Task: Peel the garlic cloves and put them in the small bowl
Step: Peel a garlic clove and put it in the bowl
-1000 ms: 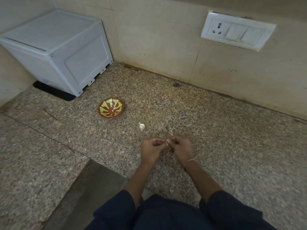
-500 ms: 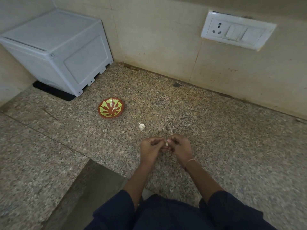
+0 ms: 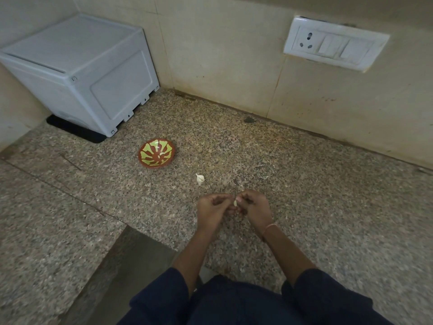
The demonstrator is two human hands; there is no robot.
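Granite counter [image 3: 304, 207]: speckled grey-brown stone, everything sits on it, tiled wall behind.
left hand [image 3: 212, 208]: fingers curled, grip closed on one side of the garlic clove [image 3: 235, 203], pinching it.
right hand [image 3: 254, 207]: same deal from the other side, grip pinching that same clove. Thin band [image 3: 269, 228] on the wrist.
garlic clove: small and pale, held between both hands just above the counter. Too tiny to tell how much skin is on it tbh.
loose clove [image 3: 199, 178]: white with a pointy tip, lying on the counter between the hands and the bowl, touching neither.
small bowl [image 3: 156, 153]: brown with a yellow-green petal pattern, upright, back-left of the hands and well apart from them. Pale speck inside, can't tell if that's garlic or paint.
white box [image 3: 82, 71]: plastic, back-left corner by the wall, on a dark mat [image 3: 77, 131].
switch plate [image 3: 335, 44]: white, socket plus switches, up on the wall at right.
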